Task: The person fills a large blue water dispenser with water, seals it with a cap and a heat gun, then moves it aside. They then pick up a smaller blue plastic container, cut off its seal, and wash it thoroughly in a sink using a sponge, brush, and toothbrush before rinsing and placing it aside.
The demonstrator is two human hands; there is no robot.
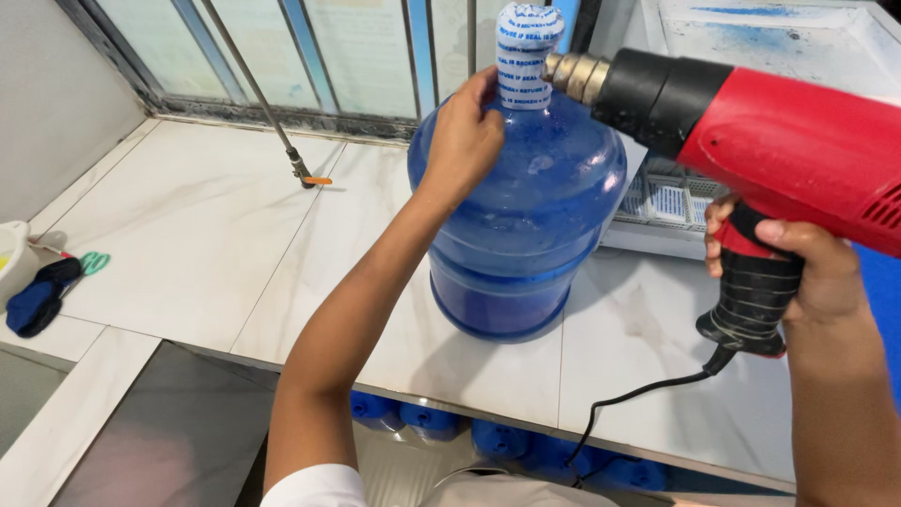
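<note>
A big blue water jug [526,216] stands upright on the white marble counter [216,225]. Its neck is wrapped in a white seal sleeve [526,56] with blue print. My left hand [465,136] rests on the jug's shoulder, fingers up against the neck. My right hand [793,268] grips the black handle of a red heat gun [779,141]. The gun's metal nozzle points left and nearly touches the seal sleeve. A black cord [629,399] hangs from the handle over the counter's front edge.
Several blue jug tops [413,418] show under the counter. A thin metal rod with an orange tip [300,169] stands at the back. At the far left lie a dark blue cloth [33,300] and green scissors [92,261]. A white tray [788,38] sits behind the gun.
</note>
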